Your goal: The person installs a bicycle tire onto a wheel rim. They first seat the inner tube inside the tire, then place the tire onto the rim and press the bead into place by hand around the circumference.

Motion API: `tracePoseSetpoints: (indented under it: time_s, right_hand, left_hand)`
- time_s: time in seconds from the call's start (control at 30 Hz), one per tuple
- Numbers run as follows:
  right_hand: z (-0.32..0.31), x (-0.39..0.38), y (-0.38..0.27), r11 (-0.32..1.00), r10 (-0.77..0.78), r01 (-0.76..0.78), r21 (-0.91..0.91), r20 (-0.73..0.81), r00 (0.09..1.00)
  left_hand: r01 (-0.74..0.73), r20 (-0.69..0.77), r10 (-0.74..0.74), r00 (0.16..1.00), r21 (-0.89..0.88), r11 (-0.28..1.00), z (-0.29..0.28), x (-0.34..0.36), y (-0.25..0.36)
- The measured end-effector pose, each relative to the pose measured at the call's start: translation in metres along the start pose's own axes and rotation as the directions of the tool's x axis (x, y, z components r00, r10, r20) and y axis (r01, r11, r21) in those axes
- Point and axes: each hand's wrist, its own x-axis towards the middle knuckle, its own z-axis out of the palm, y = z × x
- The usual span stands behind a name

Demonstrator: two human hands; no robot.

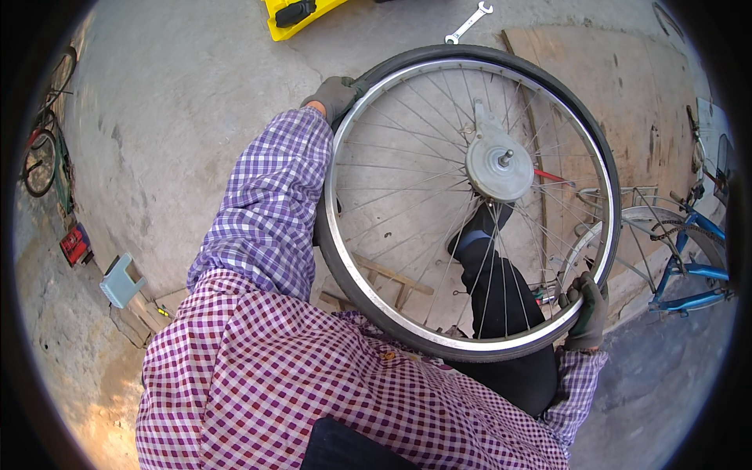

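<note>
"Head view, far left: what do you see?"

"Parts of bicycles run down that edge of the frame. A small red object and a pale blue plastic piece come lower down."

"Moving right?"

"A yellow case is cut off by the top edge. Below it the left hand, in a dark glove, has hold of a bicycle wheel at its upper left. The fingers are partly hidden, so I can't tell how tightly they close."

"Where's the wheel itself?"

"Right across the centre, its side facing the camera: a black tyre around a silver rim. Through it I see a light wooden frame near lower centre. A wrench lies just beyond the tyre's top. The grey hub sits right of centre, above a dark-trousered leg, with a slim red piece showing past it."

"And the other hand?"

"The right hand, gloved too, grips tyre and rim at the wheel's lower right, fingers curled over the front."

"Far right?"

"A brown board fills the upper right, with a blue bicycle below, by the edge."
</note>
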Motion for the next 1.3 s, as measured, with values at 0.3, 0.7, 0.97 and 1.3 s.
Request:
tracePoseSetpoints:
  time_s: [0.3, 0.7, 0.97, 1.3]
  right_hand:
    - [0.006, -0.019, -0.008, 0.999, 0.005, -0.002, 0.033, -0.108, 0.994]
    - [0.006, -0.019, -0.008, 0.999, -0.013, 0.016, 0.049, -0.052, 0.999]
    - [0.004, -0.023, -0.014, 1.000, -0.017, 0.018, 0.023, -0.076, 0.997]
    - [0.007, -0.028, -0.020, 0.997, -0.068, 0.072, 0.036, -0.116, 0.991]
  left_hand:
    - [0.047, -0.114, -0.018, 0.993, 0.256, 0.966, -0.011, -0.020, 0.047]
    - [0.112, -0.190, -0.051, 0.980, 0.328, 0.938, -0.018, -0.027, 0.071]
    - [-0.017, -0.114, 0.032, 0.993, 0.130, 0.991, -0.021, -0.025, 0.052]
    - [-0.064, -0.254, 0.026, 0.967, -0.141, 0.988, -0.005, -0.020, 0.036]
